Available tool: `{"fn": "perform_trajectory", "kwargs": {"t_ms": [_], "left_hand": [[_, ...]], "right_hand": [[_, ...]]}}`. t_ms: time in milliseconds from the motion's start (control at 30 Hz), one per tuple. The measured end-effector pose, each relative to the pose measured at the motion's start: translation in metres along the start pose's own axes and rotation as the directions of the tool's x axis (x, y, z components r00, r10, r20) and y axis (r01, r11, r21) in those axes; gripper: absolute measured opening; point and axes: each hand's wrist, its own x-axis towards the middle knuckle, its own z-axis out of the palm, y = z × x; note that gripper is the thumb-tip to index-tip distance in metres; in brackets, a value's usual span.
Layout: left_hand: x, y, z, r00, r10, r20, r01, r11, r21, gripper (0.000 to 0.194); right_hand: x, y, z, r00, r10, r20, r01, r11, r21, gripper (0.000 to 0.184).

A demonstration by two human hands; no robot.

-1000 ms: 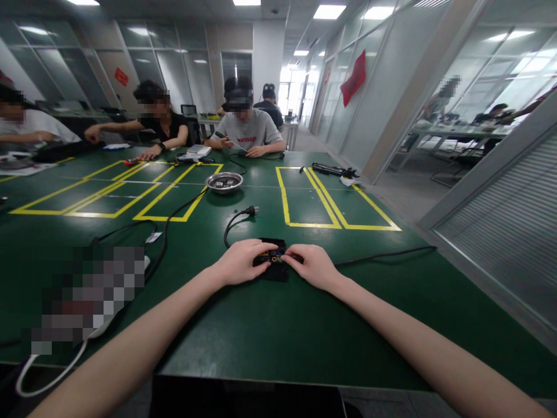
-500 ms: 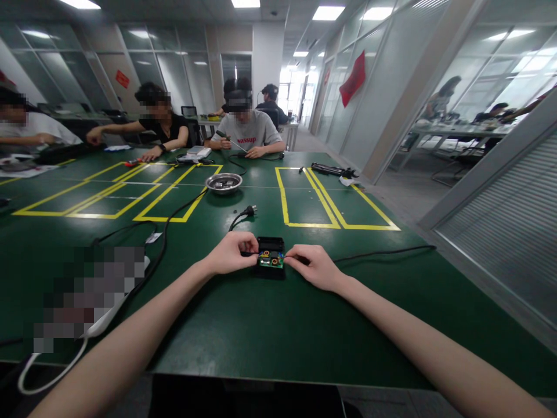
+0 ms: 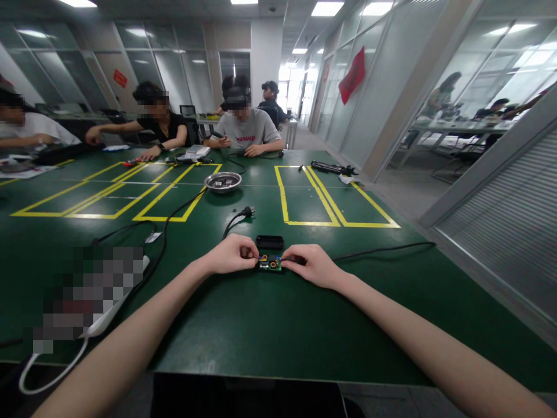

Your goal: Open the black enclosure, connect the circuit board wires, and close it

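Observation:
A small green circuit board (image 3: 270, 263) with copper-wound coils lies between my hands, a dark edge under it. At its left end, my left hand (image 3: 230, 255) is closed in a pinch on the black power cord, mostly hidden by the fingers. My right hand (image 3: 312, 266) pinches another black cord (image 3: 383, 252) where it meets the board's right end. Just beyond the board sits a black plastic case half (image 3: 270, 241), apart from it. Past my left hand lies the power plug (image 3: 248, 212).
A metal bowl (image 3: 223, 183) with small metal parts stands farther back. Yellow tape (image 3: 311, 224) marks rectangles on the green table (image 3: 278, 331). A white power strip (image 3: 102, 322), partly blurred, lies at left. Co-workers (image 3: 248, 130) sit across the table; a black tool (image 3: 333, 169) lies at far right.
The board now shows separate from the black case half beyond it, with green table between them; earlier they looked joined. Both hands keep their pinch and have shifted only slightly.

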Motion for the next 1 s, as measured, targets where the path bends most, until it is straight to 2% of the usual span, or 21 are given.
{"fn": "perform_trajectory", "kwargs": {"t_ms": [67, 200, 467, 667, 1000], "left_hand": [[0.001, -0.001, 0.001, 1.0, -0.004, -0.015, 0.004, 1.0, 0.001, 0.009], [0.002, -0.004, -0.001, 0.996, -0.065, 0.062, 0.071, 0.992, -0.104, 0.015], [0.004, -0.006, -0.007, 0.986, -0.11, 0.124, 0.137, 0.961, -0.241, 0.022], [0.005, -0.008, -0.009, 0.983, -0.108, 0.151, 0.143, 0.958, -0.25, 0.026], [0.004, -0.005, -0.009, 0.98, -0.105, 0.171, 0.137, 0.972, -0.189, 0.032]], "right_hand": [[0.0, 0.001, 0.001, 1.0, -0.017, 0.002, 0.017, 0.999, 0.029, 0.022], [0.0, 0.002, 0.003, 0.999, -0.031, -0.009, 0.031, 0.998, 0.052, 0.026], [0.002, -0.002, 0.001, 0.999, 0.02, 0.045, -0.026, 0.99, 0.136, 0.019], [0.002, -0.002, 0.002, 0.998, -0.007, 0.058, -0.001, 0.991, 0.136, 0.02], [0.001, 0.002, -0.002, 0.99, -0.131, 0.061, 0.132, 0.991, -0.01, 0.03]]}}
